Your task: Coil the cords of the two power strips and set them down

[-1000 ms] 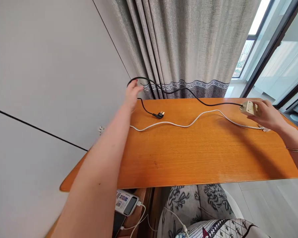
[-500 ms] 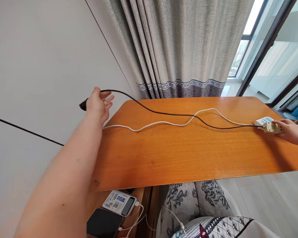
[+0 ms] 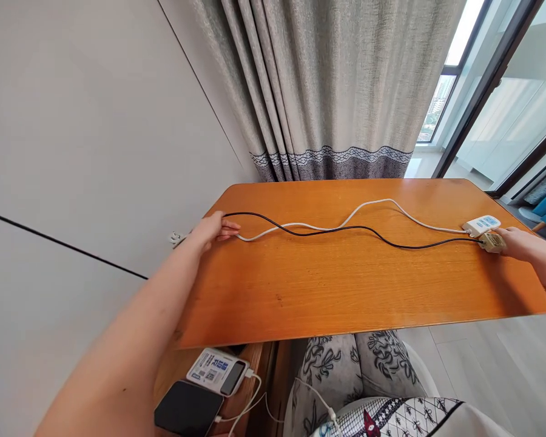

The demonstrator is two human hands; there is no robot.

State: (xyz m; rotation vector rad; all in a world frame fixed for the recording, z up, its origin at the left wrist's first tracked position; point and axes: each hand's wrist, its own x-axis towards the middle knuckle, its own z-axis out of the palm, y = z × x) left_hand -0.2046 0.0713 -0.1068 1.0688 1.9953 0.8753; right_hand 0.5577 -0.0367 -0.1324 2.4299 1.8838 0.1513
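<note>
At the table's left end, my left hand (image 3: 217, 229) is closed on a black cable (image 3: 368, 228), its fingertips low over the wood. To the right, my right hand (image 3: 519, 243) grips a small beige power strip (image 3: 492, 243), where the black cable ends. Just behind it lies a white power strip (image 3: 481, 225) with blue-marked sockets. Its white cable (image 3: 375, 202) runs left in waves, crosses the black one and passes under my left hand. A small white piece with dark slots (image 3: 175, 238) shows beyond the table edge, partly hidden by my left wrist.
An orange wooden table (image 3: 346, 285) stands against the wall and a grey curtain (image 3: 346, 79). Below its front left edge, a white power bank (image 3: 216, 371) and a black phone (image 3: 188, 408) lie on a lower wooden surface with white charging cables (image 3: 255, 394). Glass doors stand right.
My left hand has come down and to the right, lowering the black cable beside the white one. My right hand has moved the beige power strip slightly toward me, off the white strip's front.
</note>
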